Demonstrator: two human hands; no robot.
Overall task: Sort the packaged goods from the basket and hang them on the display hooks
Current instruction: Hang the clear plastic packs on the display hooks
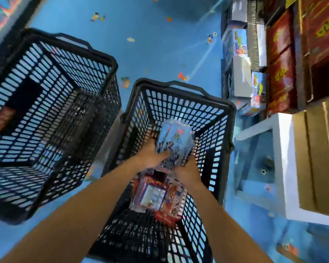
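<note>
Reaching down into the near right basket (217, 104), set on the blue floor (160, 35). Gripping a stack of blue packs (174, 139) from both sides. Left hand (150, 155) wrapped round the left edge, thumb laid across the printed front. Right hand (188, 168) clamped on the near right corner, fingers out of sight behind the stack. Held low inside the basket, toward its far end, tilted up on edge. Just nearer, lying on the basket bottom, a loose heap of red packs (158, 194); touching the blue ones or only close, too blurred to say.

Probably light and thin: card backs under clear glossy film. So likely slippery against each other, and apt to fan out or slide from the middle of the stack. Stiff enough to stay flat, yet easy to crease at the corners. Best squeezed across both long edges, as here, with a thumb over the front to pin the top one. Hang holes likely at the far end, though not made out. Worth keeping the two colours apart while lifting.

To the left, well apart, a second basket (103, 57) with something reddish against its left wall. To the far right, a shelf (285, 149) with red boxes (281, 63) and a cardboard box (315, 158).
</note>
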